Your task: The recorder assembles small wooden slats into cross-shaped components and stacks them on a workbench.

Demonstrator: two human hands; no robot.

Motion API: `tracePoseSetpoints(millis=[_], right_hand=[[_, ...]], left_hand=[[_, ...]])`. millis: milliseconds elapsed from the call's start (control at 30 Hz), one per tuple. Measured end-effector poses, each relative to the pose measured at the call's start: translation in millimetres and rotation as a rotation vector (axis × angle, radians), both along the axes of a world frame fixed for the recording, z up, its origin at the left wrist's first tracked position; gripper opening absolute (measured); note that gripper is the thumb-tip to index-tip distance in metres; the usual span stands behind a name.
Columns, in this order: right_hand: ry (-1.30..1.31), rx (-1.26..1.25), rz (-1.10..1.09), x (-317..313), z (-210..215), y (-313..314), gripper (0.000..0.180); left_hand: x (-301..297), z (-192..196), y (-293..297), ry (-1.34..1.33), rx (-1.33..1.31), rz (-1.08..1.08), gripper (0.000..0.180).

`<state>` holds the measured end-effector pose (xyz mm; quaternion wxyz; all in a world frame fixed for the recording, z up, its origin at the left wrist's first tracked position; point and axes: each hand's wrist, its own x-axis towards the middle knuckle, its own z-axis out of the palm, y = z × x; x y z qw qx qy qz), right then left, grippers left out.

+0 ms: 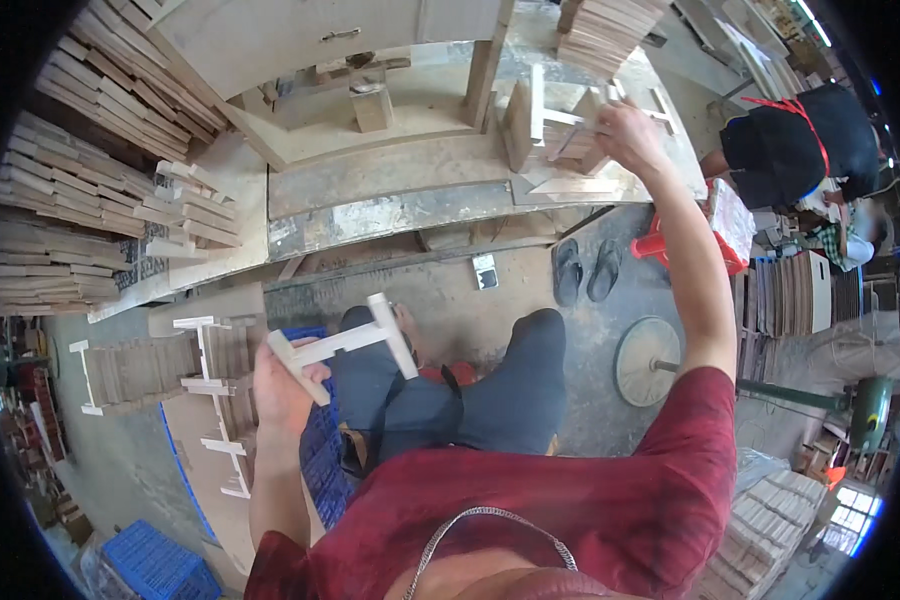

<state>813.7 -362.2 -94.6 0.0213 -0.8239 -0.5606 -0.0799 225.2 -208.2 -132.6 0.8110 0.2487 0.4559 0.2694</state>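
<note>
My left hand (282, 388) is closed around one end of a pale H-shaped wooden frame (342, 344), held above my left thigh. Two short bars of the frame are joined by a longer crosspiece. My right arm reaches far forward to the workbench. There my right hand (630, 138) is closed on the crosspiece of a second wooden frame (537, 108), over some upright wooden blocks (518, 130). The fingertips of my right hand are partly hidden, and the far bar of that frame shows beyond it.
Stacked wooden slats (80, 90) fill the bench's left side. More H-shaped frames (210, 355) stand in rows left of me, near a blue crate (160, 560). Sandals (602, 270) and a round metal base (648, 360) are on the floor. Another person (790, 145) bends over at the right.
</note>
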Motion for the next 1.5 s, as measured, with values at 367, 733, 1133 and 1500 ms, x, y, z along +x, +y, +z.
tracePoseSetpoints(millis=[367, 733, 1133, 1500], right_hand=[[1.220, 0.262, -0.250, -213, 31, -39, 0.022], [1.799, 0.384, -0.035, -348, -24, -18, 0.016], [1.924, 0.552, 0.041, -396, 13, -37, 0.022], [1.938, 0.534, 0.048, -390, 9, -37, 0.020]], left_hand=[[20, 81, 15, -0.374, 0.117, 0.014, 0.051], [31, 60, -27, -0.471, 0.637, -0.292, 0.041], [33, 18, -52, -0.611, 0.592, -0.250, 0.036], [29, 11, -53, -0.406, 0.787, -0.342, 0.034]])
